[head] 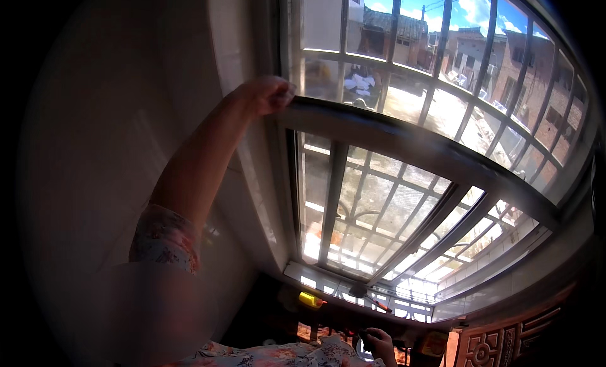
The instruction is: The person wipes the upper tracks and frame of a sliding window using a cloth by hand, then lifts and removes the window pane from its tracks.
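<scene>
My left arm reaches up along the side of the window, its sleeve floral. At the left end of the window's horizontal crossbar is my left hand, its fingers curled and blurred. Whether it holds something small I cannot tell. Low in the view, in front of my floral clothing, my right hand grips a dark object that is mostly hidden. Above the crossbar is a barred glass pane; below it are sliding panes.
On or near the tiled sill are a yellow bottle with a reddish tip and a dark-headed tool with an orange handle. A carved wooden panel stands at lower right. A pale wall rises on the left.
</scene>
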Available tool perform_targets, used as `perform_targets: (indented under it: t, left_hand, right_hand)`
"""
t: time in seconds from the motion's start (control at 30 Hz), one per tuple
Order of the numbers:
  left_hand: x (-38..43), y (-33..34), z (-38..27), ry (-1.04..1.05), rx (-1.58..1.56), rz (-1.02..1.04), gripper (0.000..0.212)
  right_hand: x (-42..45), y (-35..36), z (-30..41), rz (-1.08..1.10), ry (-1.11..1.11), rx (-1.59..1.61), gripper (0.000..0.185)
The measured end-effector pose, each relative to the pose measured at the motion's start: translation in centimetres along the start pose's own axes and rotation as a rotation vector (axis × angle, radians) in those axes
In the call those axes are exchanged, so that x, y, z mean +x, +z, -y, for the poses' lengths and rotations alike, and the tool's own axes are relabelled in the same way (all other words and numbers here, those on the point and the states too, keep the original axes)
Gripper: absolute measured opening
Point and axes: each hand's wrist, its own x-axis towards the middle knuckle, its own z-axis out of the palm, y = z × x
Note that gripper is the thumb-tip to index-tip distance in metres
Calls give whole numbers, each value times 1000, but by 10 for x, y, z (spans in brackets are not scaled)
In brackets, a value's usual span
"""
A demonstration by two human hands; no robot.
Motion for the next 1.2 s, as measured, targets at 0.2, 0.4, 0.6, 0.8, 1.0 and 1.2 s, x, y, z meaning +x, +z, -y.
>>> perform_targets:
  t: [0.2,0.4,0.6,0.8,1.0,1.2]
  left_hand:
    - [58,1,-9,-13,948,-419,15]
    - [85,-7,11,57,1269,-527,7]
    - [81,-6,22,296,1504,-369,9]
    - [75,69,30,340,1615,-406,8]
    - [84,119,40,458,1456,-245,11]
    - [99,205,60,552,1460,-90,13]
  right_hand:
    - [-32,10,13,55,-147,19,14]
    - [-25,-21,-8,41,-32,232,16]
    - [-12,-38,-32,-90,-66,271,19]
    - [-1,-47,-24,-82,-82,283,21]
    - [0,-55,-28,-95,-44,356,24]
    - [-1,-71,-46,-98,-54,404,24]
